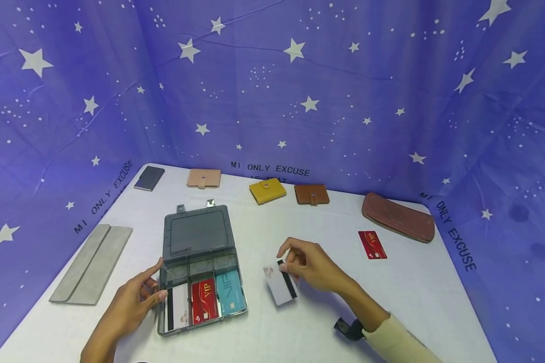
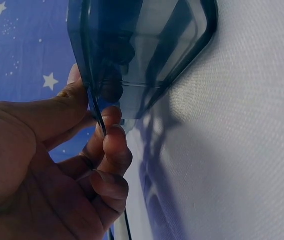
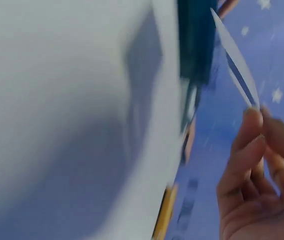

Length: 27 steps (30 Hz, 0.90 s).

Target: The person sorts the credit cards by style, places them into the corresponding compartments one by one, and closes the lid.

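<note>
A grey translucent card case (image 1: 197,232) lies with its lid folded back on the white table. In its front compartments are a white card with a black stripe (image 1: 178,305), a red VIP card (image 1: 204,301) and a light-blue card (image 1: 230,291). My left hand (image 1: 133,297) grips the left side of the case, thumb over the rim; the left wrist view shows its fingers (image 2: 115,150) curled at the edge. Between thumb and fingers, my right hand (image 1: 315,264) pinches another white card with a black stripe (image 1: 279,285), tilted, to the right of the case.
A red VIP card (image 1: 372,245) lies at right, near a brown pouch (image 1: 398,218). Along the back are a dark card holder (image 1: 149,178), a pink wallet (image 1: 204,178), a yellow wallet (image 1: 267,191) and a brown wallet (image 1: 311,194). A grey envelope pouch (image 1: 92,264) lies at left.
</note>
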Tool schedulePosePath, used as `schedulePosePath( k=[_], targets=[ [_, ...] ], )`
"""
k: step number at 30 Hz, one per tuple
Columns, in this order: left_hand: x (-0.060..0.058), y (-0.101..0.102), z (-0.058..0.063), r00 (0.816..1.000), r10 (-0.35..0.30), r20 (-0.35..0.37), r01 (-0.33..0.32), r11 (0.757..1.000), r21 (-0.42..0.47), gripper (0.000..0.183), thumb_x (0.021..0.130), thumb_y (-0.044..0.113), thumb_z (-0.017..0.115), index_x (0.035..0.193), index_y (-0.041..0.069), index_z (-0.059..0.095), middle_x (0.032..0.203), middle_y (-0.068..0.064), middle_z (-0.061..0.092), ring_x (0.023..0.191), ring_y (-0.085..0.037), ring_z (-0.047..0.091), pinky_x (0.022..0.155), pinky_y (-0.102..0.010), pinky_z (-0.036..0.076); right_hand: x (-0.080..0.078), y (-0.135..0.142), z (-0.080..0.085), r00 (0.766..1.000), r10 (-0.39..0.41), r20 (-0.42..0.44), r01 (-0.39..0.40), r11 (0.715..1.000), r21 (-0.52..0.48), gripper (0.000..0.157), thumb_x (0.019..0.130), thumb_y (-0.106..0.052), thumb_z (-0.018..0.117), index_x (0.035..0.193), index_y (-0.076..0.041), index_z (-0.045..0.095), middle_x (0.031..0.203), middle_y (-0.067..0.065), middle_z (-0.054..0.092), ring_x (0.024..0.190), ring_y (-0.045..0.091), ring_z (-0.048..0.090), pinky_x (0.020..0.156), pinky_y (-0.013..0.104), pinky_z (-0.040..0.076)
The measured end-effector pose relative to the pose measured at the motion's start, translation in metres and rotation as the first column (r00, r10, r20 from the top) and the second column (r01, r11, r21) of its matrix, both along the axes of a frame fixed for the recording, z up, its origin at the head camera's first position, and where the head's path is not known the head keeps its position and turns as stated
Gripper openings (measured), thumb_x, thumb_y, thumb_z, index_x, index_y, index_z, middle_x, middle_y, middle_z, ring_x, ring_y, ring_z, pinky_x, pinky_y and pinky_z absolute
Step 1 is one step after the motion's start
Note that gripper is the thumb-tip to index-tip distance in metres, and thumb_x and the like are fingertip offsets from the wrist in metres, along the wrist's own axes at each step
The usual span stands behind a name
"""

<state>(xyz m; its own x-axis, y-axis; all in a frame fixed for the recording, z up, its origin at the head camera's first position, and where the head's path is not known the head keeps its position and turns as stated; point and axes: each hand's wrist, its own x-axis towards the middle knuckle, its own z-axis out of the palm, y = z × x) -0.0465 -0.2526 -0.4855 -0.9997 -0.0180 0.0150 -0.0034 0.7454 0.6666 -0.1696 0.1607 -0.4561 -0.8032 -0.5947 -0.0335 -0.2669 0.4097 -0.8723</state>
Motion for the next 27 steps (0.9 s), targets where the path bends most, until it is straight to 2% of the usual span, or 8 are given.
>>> schedulePosePath(
  k=[3,6,12,17,22,27],
  targets=[
    [0.000,-0.001,0.000,1.000,-0.004,0.007,0.004,1.000,-0.008,0.072,0.088,0.019,0.075,0.152,0.012,0.042,0.101,-0.004,0.062,0.071,-0.002,0.049,0.062,-0.023,0.041,0.003,-0.034,0.001,0.998,-0.037,0.050,0.040,0.997,-0.067,0.017,0.090,-0.010,0.074,0.104,-0.012,0.065,0.075,0.011,0.068,0.062,0.035,0.063,0.050,0.034,0.053],
    [0.001,-0.001,0.001,1.000,-0.005,0.006,0.005,1.000,-0.009,0.072,0.088,0.019,0.075,0.152,0.012,0.042,0.101,-0.004,0.062,0.071,-0.002,0.049,0.062,-0.023,0.041,0.008,-0.068,0.000,0.997,-0.037,0.061,0.044,0.991,-0.127,0.014,0.089,-0.014,0.076,0.100,-0.014,0.067,0.073,0.008,0.070,0.061,0.041,0.065,0.046,0.030,0.051],
    [0.001,-0.001,0.001,1.000,-0.005,0.005,0.005,1.000,0.005,0.072,0.088,0.020,0.075,0.151,0.011,0.042,0.102,-0.004,0.061,0.071,-0.002,0.048,0.061,-0.023,0.041,0.022,-0.130,-0.007,0.988,0.051,0.149,-0.017,0.975,-0.224,0.015,0.088,-0.019,0.077,0.098,-0.013,0.067,0.072,0.002,0.073,0.052,0.028,0.068,0.046,0.045,0.056],
    [0.000,0.000,0.000,1.000,0.000,0.028,-0.001,1.000,0.015,0.072,0.088,0.021,0.075,0.152,0.013,0.042,0.103,-0.006,0.062,0.072,-0.003,0.049,0.061,-0.023,0.041,0.034,-0.172,-0.015,0.975,0.118,0.186,-0.078,0.974,-0.213,0.016,0.087,-0.017,0.078,0.097,-0.011,0.067,0.068,0.001,0.072,0.047,0.021,0.067,0.045,0.042,0.056],
    [-0.001,0.000,0.001,0.998,0.008,0.059,-0.008,1.000,0.007,0.073,0.089,0.024,0.075,0.153,0.015,0.040,0.105,-0.006,0.062,0.074,-0.004,0.050,0.063,-0.023,0.042,0.039,-0.188,-0.015,0.978,0.111,0.174,-0.082,0.983,-0.164,0.021,0.087,-0.021,0.077,0.101,-0.009,0.069,0.072,0.004,0.073,0.046,0.018,0.066,0.045,0.036,0.056],
    [-0.001,-0.001,0.000,0.999,0.009,0.042,-0.009,1.000,-0.004,0.073,0.089,0.024,0.075,0.152,0.014,0.041,0.104,-0.005,0.061,0.073,-0.003,0.050,0.063,-0.023,0.042,0.027,-0.168,-0.013,0.991,0.079,0.107,-0.061,0.985,-0.164,0.028,0.086,-0.025,0.079,0.106,-0.007,0.069,0.077,0.007,0.074,0.053,0.024,0.068,0.046,0.035,0.056]
  ],
)
